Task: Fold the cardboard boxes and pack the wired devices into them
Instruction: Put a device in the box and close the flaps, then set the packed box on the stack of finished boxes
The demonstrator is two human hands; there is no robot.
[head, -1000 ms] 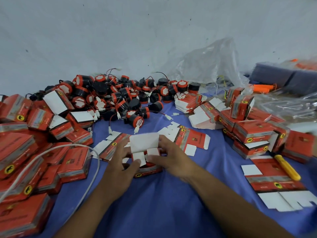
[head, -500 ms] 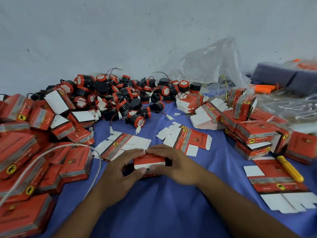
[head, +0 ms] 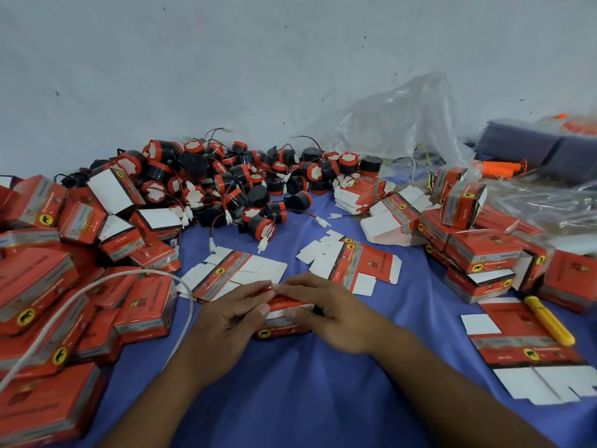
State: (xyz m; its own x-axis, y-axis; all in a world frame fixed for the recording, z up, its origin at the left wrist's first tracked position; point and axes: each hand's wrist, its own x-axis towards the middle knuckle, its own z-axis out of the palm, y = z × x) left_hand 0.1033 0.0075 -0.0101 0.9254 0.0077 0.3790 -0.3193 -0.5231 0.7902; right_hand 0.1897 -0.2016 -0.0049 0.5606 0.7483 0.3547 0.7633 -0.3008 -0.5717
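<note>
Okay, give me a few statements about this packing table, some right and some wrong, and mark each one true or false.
1. The left hand and the right hand both hold one red box on the blue cloth. True.
2. The yellow knife lies to the left of the hands. False: it lies to their right, on a flat box.
3. The pile of wired devices sits beyond the hands, by the wall. True.
4. The white cable runs over boxes on the right. False: it loops over the stacked boxes on the left.
</note>
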